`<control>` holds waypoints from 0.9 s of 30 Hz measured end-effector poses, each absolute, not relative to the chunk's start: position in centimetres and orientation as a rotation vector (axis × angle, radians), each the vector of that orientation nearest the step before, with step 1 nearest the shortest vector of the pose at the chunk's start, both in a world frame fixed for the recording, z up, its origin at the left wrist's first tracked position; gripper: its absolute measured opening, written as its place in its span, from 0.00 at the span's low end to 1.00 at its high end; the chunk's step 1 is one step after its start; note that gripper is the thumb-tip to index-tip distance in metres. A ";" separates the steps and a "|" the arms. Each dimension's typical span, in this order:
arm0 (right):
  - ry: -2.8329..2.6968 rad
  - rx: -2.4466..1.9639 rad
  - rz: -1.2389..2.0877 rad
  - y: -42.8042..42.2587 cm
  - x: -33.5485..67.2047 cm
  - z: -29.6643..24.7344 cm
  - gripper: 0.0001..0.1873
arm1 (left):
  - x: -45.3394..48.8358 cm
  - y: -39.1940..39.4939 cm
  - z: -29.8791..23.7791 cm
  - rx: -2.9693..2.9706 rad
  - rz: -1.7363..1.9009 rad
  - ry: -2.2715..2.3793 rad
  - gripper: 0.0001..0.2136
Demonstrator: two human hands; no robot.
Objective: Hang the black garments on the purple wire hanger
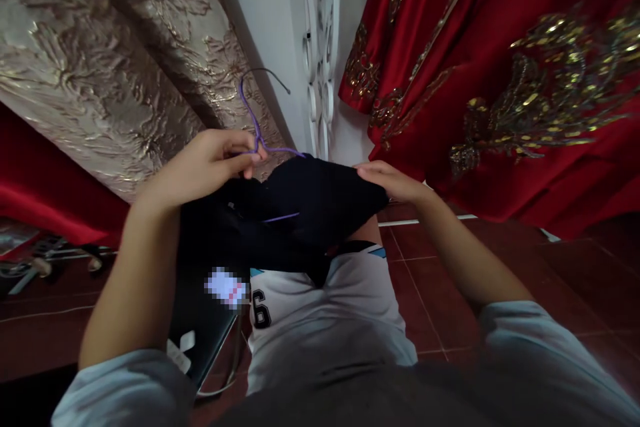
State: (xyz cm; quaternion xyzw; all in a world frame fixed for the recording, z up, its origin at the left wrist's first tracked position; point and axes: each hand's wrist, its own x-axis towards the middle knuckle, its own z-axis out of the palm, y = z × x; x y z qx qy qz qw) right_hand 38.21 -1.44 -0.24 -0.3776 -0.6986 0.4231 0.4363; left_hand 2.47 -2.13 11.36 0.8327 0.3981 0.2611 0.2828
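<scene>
My left hand [220, 157] pinches a purple wire hanger [259, 127] at the neck, just below its hook, which points up and away from me. A dark navy or black garment [320, 203] hangs over the hanger's right arm and droops across my lap. Through the garment's opening a short piece of the purple lower bar shows. My right hand [387, 180] grips the garment's right end, fingers bent behind the cloth and thumb on top. The hanger's left arm is mostly hidden by my left hand and the dark cloth.
Gold-patterned fabric [100, 53] hangs at left and red satin with gold sequins [500, 80] at right, both close to my hands. White ornate metalwork [320, 47] stands between them. A black surface [200, 333] with a blurred light item [226, 287] is beside my left thigh.
</scene>
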 end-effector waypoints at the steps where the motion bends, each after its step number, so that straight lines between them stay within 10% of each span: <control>1: -1.678 -0.926 1.101 -1.2 38.1 -0.1 0.26 | 2.7 -1.4 10.9 2.250 0.853 1.115 0.11; 8: -1.189 -0.820 0.943 4.6 38.8 7.4 0.20 | 5.6 -0.2 8.2 2.375 2.140 1.152 0.15; 16: -0.916 -0.626 0.756 2.2 41.1 7.6 0.15 | 8.6 -2.6 1.6 2.713 0.938 1.425 0.24; 27: -0.831 -0.950 0.278 -0.6 40.4 -1.7 0.17 | 11.5 -6.3 -4.9 2.083 1.336 1.245 0.10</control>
